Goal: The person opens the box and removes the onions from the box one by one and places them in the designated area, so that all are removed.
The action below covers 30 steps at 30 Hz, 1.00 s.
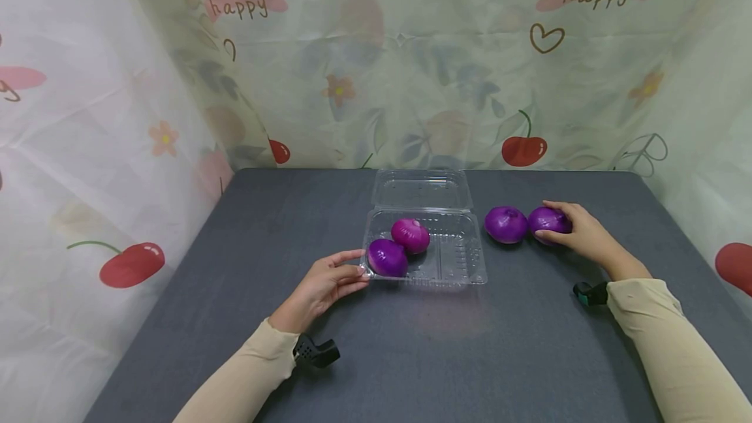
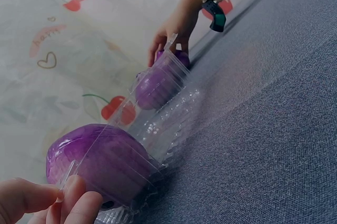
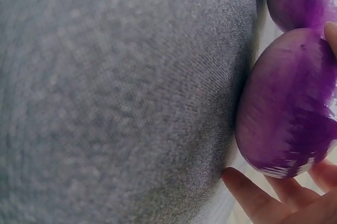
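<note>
A clear plastic clamshell box (image 1: 461, 250) lies on the table with its lid (image 1: 422, 189) folded back. Two purple onions sit in its left half, a darker one (image 1: 387, 258) in front and a pinker one (image 1: 411, 235) behind. Thumb and fingers of my left hand (image 1: 328, 281) pinch the box's rim at the front left corner, as the left wrist view also shows. To the right of the box are two more onions side by side. My right hand (image 1: 578, 232) holds the farther-right onion (image 3: 287, 108), fingers and thumb round its sides; its neighbour (image 1: 506, 224) is untouched.
The dark grey cloth-covered table (image 1: 435, 358) ends at a printed curtain (image 1: 399, 83) behind, with more curtain at both sides. A black wrist camera (image 1: 317, 351) is strapped under the left wrist, another (image 1: 590, 294) under the right.
</note>
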{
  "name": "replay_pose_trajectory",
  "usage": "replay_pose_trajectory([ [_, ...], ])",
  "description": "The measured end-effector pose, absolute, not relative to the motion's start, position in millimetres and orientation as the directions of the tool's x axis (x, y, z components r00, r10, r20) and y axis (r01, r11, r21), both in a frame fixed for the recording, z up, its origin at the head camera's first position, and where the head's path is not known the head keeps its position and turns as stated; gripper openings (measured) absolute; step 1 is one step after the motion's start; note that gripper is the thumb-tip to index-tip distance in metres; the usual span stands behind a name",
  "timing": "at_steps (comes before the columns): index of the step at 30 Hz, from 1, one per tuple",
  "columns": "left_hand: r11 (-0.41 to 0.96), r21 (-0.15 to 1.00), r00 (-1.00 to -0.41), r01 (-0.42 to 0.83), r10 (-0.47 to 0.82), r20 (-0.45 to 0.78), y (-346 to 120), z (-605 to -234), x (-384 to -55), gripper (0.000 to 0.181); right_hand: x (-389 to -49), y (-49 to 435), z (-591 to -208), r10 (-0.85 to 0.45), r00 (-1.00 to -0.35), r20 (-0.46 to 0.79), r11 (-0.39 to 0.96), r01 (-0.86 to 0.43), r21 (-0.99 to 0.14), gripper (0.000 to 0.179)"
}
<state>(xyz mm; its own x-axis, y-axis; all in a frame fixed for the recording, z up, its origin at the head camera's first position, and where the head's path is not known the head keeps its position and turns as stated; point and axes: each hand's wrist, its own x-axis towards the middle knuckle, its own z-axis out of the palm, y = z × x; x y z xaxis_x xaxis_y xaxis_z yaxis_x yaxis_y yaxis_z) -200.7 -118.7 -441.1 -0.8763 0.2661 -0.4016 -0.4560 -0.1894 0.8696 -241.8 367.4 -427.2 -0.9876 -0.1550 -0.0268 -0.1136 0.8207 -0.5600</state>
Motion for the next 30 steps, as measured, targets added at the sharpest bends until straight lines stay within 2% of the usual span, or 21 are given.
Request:
replay_pose_trajectory([
  [30,-0.191,0.87,-0.873,-0.455,0.286,-0.394,-119.5,-441.1,-200.7,0.048,-243.9,368.7,-426.6,-0.158,-0.986,-0.049,0.812,-0.101,-0.575,0.084],
])
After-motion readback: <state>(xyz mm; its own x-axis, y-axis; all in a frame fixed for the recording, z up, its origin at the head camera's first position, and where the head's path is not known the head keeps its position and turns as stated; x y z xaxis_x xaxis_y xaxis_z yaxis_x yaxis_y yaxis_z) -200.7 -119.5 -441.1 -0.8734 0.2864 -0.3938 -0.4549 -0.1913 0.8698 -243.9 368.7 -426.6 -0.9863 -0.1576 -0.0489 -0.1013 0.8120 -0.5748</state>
